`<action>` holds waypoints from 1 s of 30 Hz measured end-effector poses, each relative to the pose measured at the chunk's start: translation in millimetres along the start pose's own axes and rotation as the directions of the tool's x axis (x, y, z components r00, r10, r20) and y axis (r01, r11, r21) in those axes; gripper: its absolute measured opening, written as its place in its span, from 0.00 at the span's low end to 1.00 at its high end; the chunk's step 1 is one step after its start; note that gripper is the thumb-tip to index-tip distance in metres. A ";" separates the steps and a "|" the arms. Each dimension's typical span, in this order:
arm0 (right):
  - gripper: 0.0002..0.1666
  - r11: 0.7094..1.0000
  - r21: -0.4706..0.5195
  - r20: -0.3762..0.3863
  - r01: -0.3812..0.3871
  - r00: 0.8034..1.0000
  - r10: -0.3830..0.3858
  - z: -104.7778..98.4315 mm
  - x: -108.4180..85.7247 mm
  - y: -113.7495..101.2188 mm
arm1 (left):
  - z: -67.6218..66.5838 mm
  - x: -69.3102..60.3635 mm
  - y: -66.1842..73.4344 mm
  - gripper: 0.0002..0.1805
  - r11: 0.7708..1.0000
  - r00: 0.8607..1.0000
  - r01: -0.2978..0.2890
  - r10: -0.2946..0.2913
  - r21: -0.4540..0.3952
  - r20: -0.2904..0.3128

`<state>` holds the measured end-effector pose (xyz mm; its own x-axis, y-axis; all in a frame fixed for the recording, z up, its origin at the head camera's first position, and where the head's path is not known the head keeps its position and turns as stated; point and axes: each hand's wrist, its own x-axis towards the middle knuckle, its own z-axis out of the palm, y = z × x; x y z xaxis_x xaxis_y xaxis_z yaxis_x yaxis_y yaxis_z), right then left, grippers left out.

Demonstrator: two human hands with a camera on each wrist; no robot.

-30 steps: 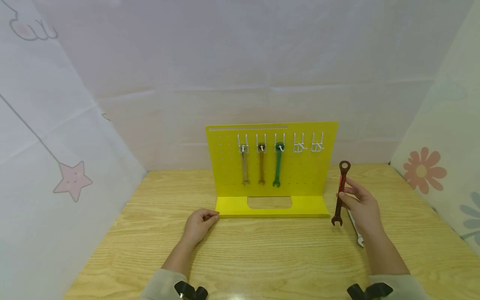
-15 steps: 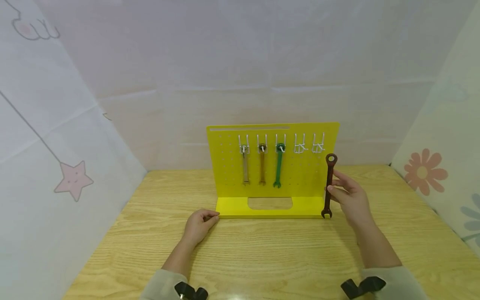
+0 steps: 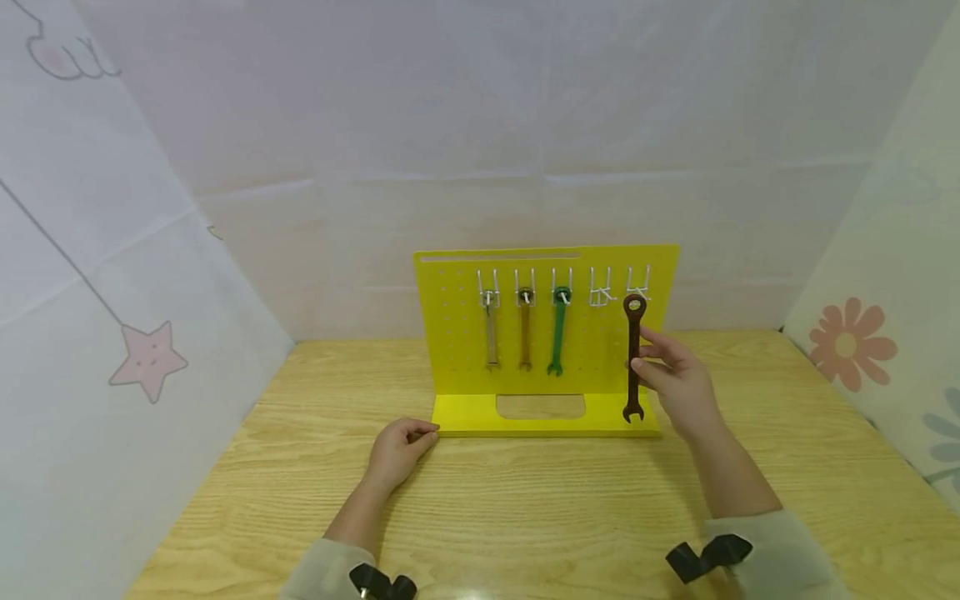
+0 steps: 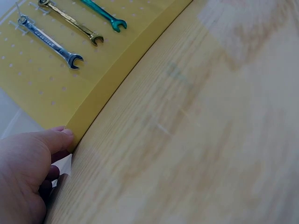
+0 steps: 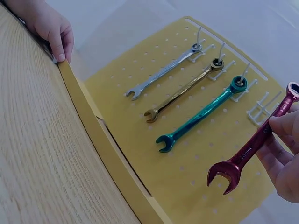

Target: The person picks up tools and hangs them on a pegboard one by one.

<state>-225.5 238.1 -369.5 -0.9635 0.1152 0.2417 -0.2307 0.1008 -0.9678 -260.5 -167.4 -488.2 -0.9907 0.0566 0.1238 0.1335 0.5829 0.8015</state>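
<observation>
My right hand (image 3: 678, 392) pinches a dark red combination wrench (image 5: 254, 143) by its shank, upright, with the ring end up and the open end down. In the head view the ring end overlaps the lower part of the rightmost white hook (image 3: 638, 279); whether they touch I cannot tell. My left hand (image 3: 397, 452) holds the front left corner of the yellow pegboard's (image 3: 465, 412) base between thumb and fingers. On the board hang a silver wrench (image 4: 49, 41), a gold wrench (image 5: 184, 89) and a green wrench (image 5: 203, 116), all ring end up.
A second white hook (image 3: 600, 287) without a wrench sits between the green wrench and the red one. The board stands on a wooden table (image 3: 540, 508). Printed cloth (image 3: 495, 208) hangs behind and at both sides.
My right hand has carried the red wrench left and up, from beside the board to in front of its right end. A silver wrench on the table at right has gone out of sight.
</observation>
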 end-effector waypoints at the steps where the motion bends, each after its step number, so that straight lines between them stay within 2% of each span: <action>1: 0.31 1.000 -0.005 0.005 -0.005 1.000 0.005 1.3 1.1 -0.4 | 0.1 0.0 0.4 0.06 1.000 1.000 -0.001 0.001 0.001 -0.001; 16: 0.31 0.997 -0.060 0.038 -0.046 0.998 0.048 9.9 16.8 2.3 | 2.1 0.4 0.4 0.06 1.000 1.000 -0.010 0.010 0.002 0.004; 30: 0.31 0.996 -0.067 0.043 -0.066 0.997 0.069 17.2 35.7 13.2 | 1.9 0.8 -1.7 0.05 1.000 1.000 -0.012 0.012 0.005 0.002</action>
<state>-265.2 226.5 -374.9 -0.9820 0.0797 0.1710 -0.1569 0.1587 -0.9748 -261.6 -166.8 -490.5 -0.9891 0.0653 0.1321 0.1452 0.5860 0.7972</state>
